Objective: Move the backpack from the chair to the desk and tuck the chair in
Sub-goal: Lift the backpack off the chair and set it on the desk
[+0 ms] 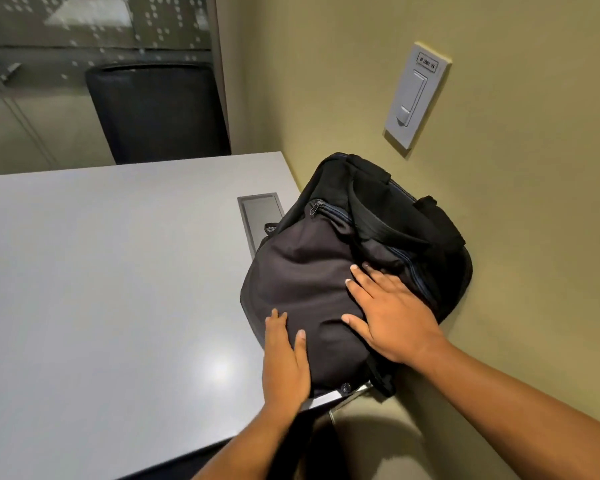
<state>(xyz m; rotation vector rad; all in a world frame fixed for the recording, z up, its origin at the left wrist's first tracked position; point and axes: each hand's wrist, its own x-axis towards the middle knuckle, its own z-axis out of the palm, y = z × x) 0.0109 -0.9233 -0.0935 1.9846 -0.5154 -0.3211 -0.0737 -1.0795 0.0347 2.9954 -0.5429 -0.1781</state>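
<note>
1. A dark backpack lies flat on the grey desk, at the right edge where the desk meets the olive wall, its far side pressed against that wall.
2. The backpack's near end reaches the desk's near right corner, with a strap end hanging just past the near edge.
3. The left hand rests palm down on the backpack's near left side, fingers flat and spread, gripping nothing; its heel sits over the desk's near edge.
4. The right hand lies open on top of the backpack, fingers splayed across the fabric, pressing rather than clasping.
5. The backpack's main zip runs along the far side with its pull at the left end; the top appears partly open beneath a black carry handle, though whatever is inside cannot be made out.
6. A recessed rectangular cover plate sits in the desk near the right edge; the backpack overlaps its near right part.
7. A black chair back stands behind the desk's far edge, in front of a frosted, dotted glass partition.
8. A white light switch is fixed to the wall above the backpack.
</note>
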